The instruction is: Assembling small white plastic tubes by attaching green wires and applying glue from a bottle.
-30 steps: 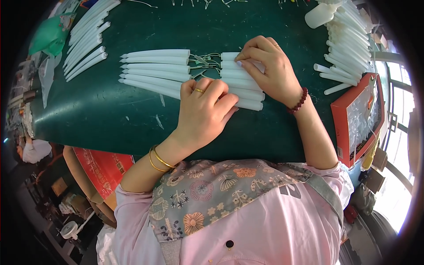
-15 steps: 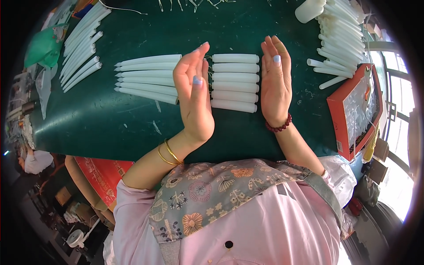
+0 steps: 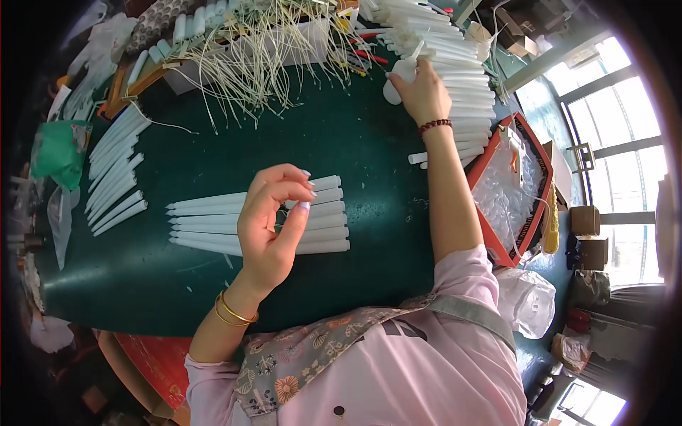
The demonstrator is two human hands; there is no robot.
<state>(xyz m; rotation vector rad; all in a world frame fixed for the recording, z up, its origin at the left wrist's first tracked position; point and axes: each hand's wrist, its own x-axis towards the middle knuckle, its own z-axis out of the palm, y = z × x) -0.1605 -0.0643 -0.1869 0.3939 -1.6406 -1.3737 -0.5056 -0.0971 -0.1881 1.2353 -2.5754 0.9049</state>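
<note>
White pointed sticks point(image 3: 206, 224), shaped like taper candles, lie side by side on the green table point(image 3: 376, 270). Shorter white tubes point(image 3: 325, 233) lie in line with them at the right. My left hand point(image 3: 266, 234) hovers over the middle of this row, hiding where the two sets meet. Its fingers curl loosely, thumb slightly apart, and I see nothing in them. At the far right, my right hand point(image 3: 428, 92) grips a white squeeze bottle point(image 3: 395, 91) with a narrow nozzle, beside a pile of white tubes point(image 3: 471, 103).
More pointed white sticks point(image 3: 117, 177) lie at the left. Thin pale wires point(image 3: 249, 64) spill over the far edge near red-handled tools point(image 3: 369, 55). A red box point(image 3: 513, 192) holding clear plastic stands right. A green bag point(image 3: 60, 153) hangs at the left edge.
The short tubes and pointed sticks have come together, narrowing the gap between them. My right hand has left the tubes' ends and reached far right to the bottle. My left fingers have curled.
</note>
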